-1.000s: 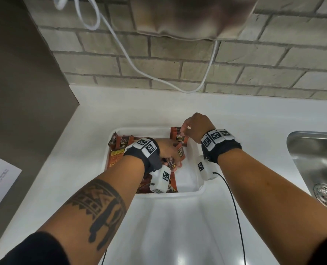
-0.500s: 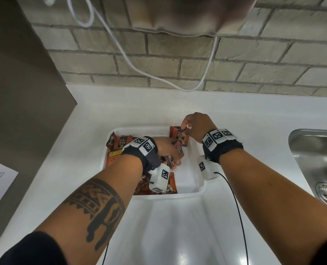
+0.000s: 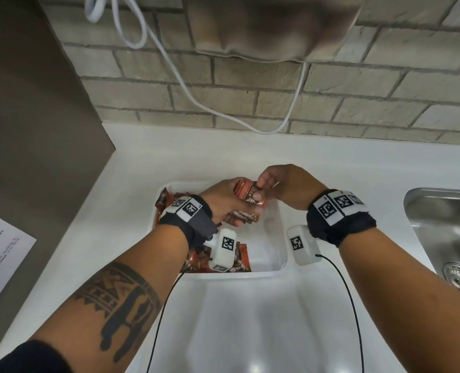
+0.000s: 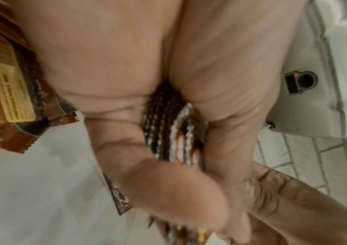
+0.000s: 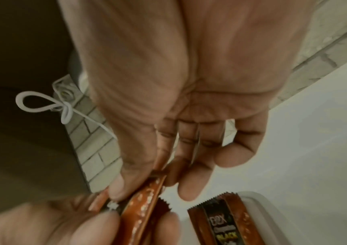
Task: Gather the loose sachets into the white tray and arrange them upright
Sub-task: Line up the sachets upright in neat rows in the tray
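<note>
Now the left hand (image 3: 224, 201) has lifted its clutched bundle of sachets (image 3: 246, 193) above the white tray (image 3: 273, 261). The right hand (image 3: 285, 188) pinches the bundle's top edge, likely squaring it for standing upright.

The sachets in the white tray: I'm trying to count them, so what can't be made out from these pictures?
- Head view: the left hand and its wrist camera cover much of the sachets in the white tray, so there's no total count.
- Left wrist view: blurred; the palm hides the held stack, so its number is unclear.
- Right wrist view: the right hand pinches sachets seen edge-on; the frame's edge cuts off the lettered sachet.
</note>
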Demonstrator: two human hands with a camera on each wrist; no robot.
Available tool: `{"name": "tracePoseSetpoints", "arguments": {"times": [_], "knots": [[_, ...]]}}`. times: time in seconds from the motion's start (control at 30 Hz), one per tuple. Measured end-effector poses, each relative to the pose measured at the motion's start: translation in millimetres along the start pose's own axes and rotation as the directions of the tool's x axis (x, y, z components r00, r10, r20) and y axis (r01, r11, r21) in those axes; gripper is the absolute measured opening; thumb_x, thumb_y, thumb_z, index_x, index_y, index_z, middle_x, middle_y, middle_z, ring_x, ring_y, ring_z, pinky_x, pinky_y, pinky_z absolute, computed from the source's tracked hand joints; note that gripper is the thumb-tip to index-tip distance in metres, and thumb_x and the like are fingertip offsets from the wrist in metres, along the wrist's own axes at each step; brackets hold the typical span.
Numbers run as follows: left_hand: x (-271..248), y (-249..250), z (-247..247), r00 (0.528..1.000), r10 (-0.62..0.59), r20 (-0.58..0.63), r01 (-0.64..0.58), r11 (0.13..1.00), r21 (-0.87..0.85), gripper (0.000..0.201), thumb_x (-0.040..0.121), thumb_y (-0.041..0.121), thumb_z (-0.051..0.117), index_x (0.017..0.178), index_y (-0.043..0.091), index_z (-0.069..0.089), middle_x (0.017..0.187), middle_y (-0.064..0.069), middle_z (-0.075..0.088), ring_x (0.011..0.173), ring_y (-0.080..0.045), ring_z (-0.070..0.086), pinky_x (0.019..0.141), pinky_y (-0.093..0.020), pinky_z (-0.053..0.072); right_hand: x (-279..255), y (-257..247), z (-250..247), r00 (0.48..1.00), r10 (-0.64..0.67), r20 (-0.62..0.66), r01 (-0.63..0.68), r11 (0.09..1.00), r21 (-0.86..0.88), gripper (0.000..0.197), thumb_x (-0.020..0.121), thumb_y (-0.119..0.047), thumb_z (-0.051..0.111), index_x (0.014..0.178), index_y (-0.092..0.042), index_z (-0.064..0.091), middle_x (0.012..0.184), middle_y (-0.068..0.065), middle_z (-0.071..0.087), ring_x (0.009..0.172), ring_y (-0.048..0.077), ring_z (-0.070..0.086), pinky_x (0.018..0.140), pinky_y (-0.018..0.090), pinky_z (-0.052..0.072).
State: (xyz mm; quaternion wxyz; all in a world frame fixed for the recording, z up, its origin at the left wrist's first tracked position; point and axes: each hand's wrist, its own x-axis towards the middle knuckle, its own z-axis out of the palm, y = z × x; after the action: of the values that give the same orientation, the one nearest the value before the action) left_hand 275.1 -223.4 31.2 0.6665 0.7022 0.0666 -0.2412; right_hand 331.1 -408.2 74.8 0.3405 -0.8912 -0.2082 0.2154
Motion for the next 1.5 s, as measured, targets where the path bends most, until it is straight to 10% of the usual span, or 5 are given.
{"name": "tracePoseSetpoints", "arguments": {"times": [0.43, 0.63, 0.97, 1.27, 1.5], "knots": [[-26, -1, 5, 0.983, 0.179, 0.046, -0.169, 0.971, -0.167, 0.042, 0.086, 0.01, 0.076, 0.121, 0.018, 0.055, 0.096, -0.004, 0.073, 0.088, -0.026, 0.071, 0.049, -0.022, 0.05, -10, -19, -14, 0.981, -0.103, -0.162, 0.127, 0.982, 0.14, 0.005, 0.08, -0.019, 0.082, 0.083, -0.019, 0.077, 0.082, 0.006, 0.076, 0.075, 0.015, 0.067, 0.074, 0.025, 0.053], [-29, -8, -4, 0.999, -0.034, -0.017, 0.033, 0.999, -0.033, 0.045, 0.085, 0.011, 0.078, 0.124, 0.015, 0.055, 0.113, -0.016, 0.072, 0.084, -0.025, 0.071, 0.045, -0.023, 0.049, -5, -20, -24, 0.961, -0.079, -0.266, 0.064, 0.996, -0.065, 0.002, 0.086, -0.018, 0.076, 0.084, -0.019, 0.076, 0.075, -0.009, 0.071, 0.068, -0.001, 0.059, 0.058, 0.003, 0.039], [-1, -4, 23, 0.958, -0.272, 0.086, 0.228, 0.911, 0.345, 0.054, 0.093, 0.014, 0.069, 0.14, 0.021, 0.043, 0.109, -0.014, 0.075, 0.06, -0.017, 0.063, 0.042, -0.019, 0.046, 27, 10, 10, 0.978, 0.065, -0.196, -0.118, 0.955, -0.272, 0.004, 0.085, -0.022, 0.075, 0.083, -0.024, 0.078, 0.079, -0.014, 0.056, 0.086, 0.011, 0.061, 0.068, 0.018, 0.041], [23, 0, 30, 0.958, -0.286, 0.024, 0.272, 0.932, 0.239, 0.039, 0.095, 0.004, 0.064, 0.132, -0.001, 0.054, 0.114, -0.024, 0.069, 0.043, -0.011, 0.062, 0.04, -0.02, 0.049, 42, 13, 17, 0.987, 0.105, -0.125, -0.147, 0.905, -0.4, 0.027, 0.09, -0.018, 0.066, 0.069, -0.036, 0.068, 0.077, -0.016, 0.05, 0.095, 0.015, 0.061, 0.074, 0.026, 0.05], [28, -3, 27, 0.952, -0.304, 0.024, 0.289, 0.924, 0.249, 0.038, 0.095, 0.007, 0.065, 0.131, -0.001, 0.056, 0.11, -0.02, 0.07, 0.045, -0.013, 0.063, 0.04, -0.02, 0.048, 46, 22, 17, 0.983, 0.096, -0.158, -0.14, 0.945, -0.296, 0.009, 0.082, -0.018, 0.077, 0.084, -0.025, 0.072, 0.104, -0.001, 0.058, 0.1, 0.017, 0.061, 0.077, 0.025, 0.045]]}}
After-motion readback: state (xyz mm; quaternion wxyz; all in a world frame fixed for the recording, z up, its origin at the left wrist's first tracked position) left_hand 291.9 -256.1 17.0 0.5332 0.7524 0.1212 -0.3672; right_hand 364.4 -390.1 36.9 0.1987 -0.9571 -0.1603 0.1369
